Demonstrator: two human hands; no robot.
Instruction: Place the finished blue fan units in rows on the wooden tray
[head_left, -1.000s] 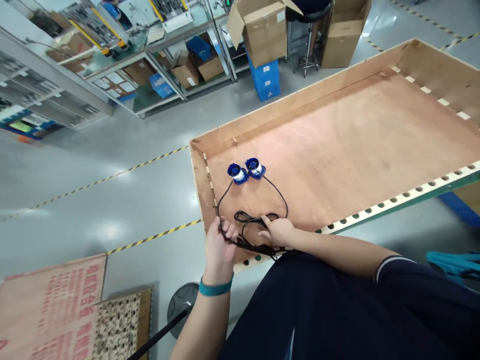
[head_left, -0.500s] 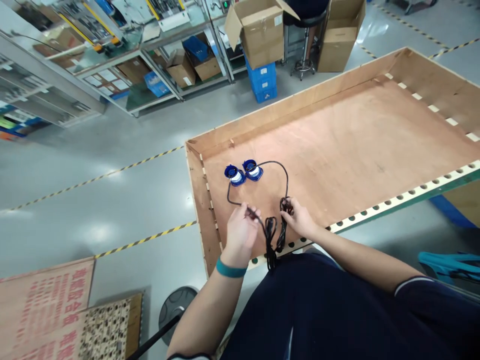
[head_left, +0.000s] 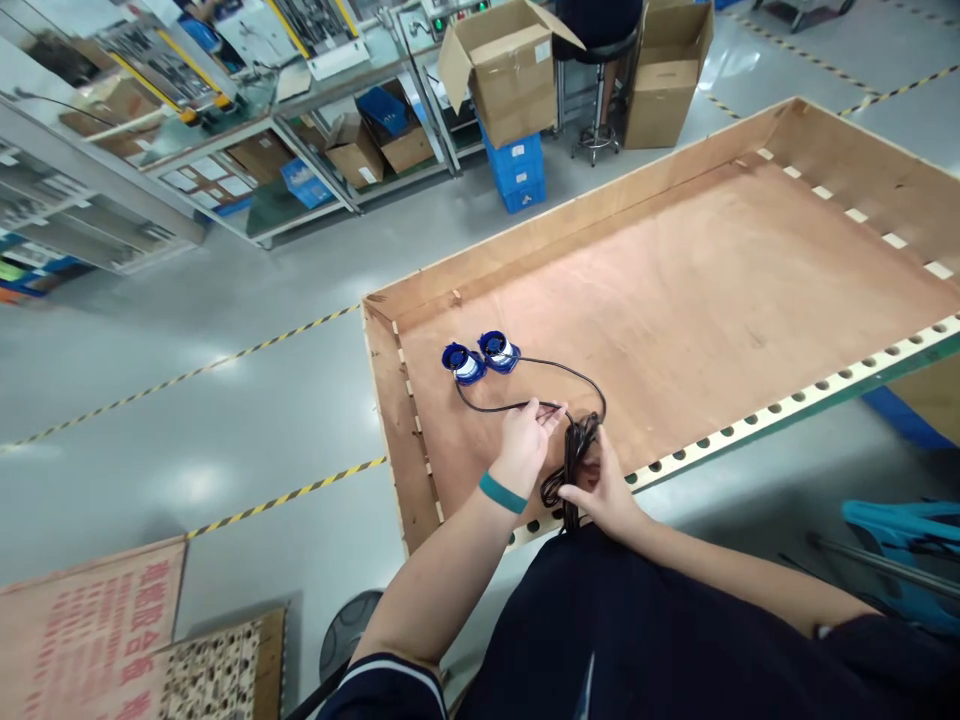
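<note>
Two blue fittings with white bands, one the left fitting (head_left: 463,364) and one the right fitting (head_left: 499,352), stand side by side on the wooden tray's floor. A black cable runs from each toward my hands. My left hand (head_left: 525,440), with a green band at the wrist, pinches the left fitting's cable (head_left: 487,408) close to the coils. Folded black coils, the cable bundle (head_left: 576,450), lie gathered against my right hand (head_left: 609,492). Its thumb is in front of the bundle, while the other fingers are partly hidden behind it.
The large shallow wooden tray (head_left: 379,380) has raised walls and a near edge with a row of holes. Beyond it stand stacked blue crates (head_left: 516,172) under an open cardboard box (head_left: 514,80), and a stool (head_left: 598,130) with a person on it. A workbench (head_left: 307,110) is at upper left.
My left hand has moved right, bringing its coil against the other one. My right hand has come lower and now holds the coils together. The right fitting's cable bends farther right.
</note>
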